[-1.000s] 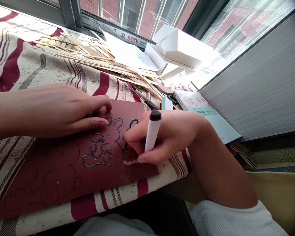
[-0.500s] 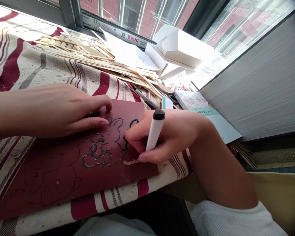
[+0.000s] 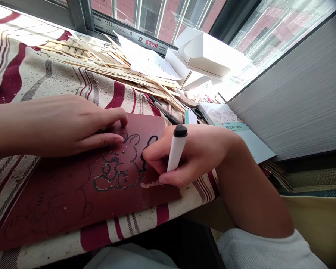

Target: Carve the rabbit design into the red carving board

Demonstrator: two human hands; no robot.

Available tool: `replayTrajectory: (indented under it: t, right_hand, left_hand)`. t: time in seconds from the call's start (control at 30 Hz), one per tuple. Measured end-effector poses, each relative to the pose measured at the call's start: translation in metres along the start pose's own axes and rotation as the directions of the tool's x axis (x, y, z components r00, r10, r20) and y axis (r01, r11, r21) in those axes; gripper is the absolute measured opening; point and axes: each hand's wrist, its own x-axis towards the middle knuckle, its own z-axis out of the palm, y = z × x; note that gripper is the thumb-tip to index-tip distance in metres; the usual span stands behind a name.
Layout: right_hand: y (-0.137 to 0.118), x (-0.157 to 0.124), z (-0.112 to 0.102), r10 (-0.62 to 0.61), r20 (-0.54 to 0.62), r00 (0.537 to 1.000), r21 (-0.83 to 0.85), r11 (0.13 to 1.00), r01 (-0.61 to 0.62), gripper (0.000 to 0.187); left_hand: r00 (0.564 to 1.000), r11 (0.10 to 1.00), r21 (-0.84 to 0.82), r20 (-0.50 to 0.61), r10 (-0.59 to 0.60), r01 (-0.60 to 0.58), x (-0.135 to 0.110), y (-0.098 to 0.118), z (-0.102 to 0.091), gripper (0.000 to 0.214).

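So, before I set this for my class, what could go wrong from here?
Smudging: the thumb of the left hand lies right by the black outline, and might smear it if wet.
Slipping: the reddish-brown board rests on loose-looking cloth and could shift under pressure.
Stray marks: the right hand, its grip around the white pen, hides the tip in this view, so errors may go unseen.

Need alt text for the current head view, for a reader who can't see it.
The right hand grips a white marker, black end up, tip hidden, over a reddish-brown board with black cartoon animal outlines; the left hand rests on the board. Beneath is a striped cloth, with wooden strips, paper and a white box near a window.
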Motion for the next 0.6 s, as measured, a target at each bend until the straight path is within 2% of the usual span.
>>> replayTrajectory:
  t: [0.17, 0.33, 0.6]
  right_hand:
    - [0.0, 0.0, 0.0, -0.013, -0.01, 1.0, 0.003, 1.0, 0.013, 0.039]
    - [0.002, 0.0, 0.001, -0.027, -0.024, 0.999, -0.009, 1.0, 0.027, 0.038]
    - [0.001, 0.001, 0.001, -0.036, -0.028, 0.999, -0.016, 0.999, 0.036, 0.036]
  left_hand:
    - [0.996, 0.999, -0.012, 0.073, 0.046, -0.045, 0.0, -0.001, -0.001, 0.09]
    - [1.0, 1.0, 0.016, 0.014, -0.015, 0.014, -0.005, 0.008, -0.005, 0.071]
    - [0.999, 1.0, 0.006, 0.044, -0.027, 0.027, -0.007, 0.012, -0.01, 0.061]
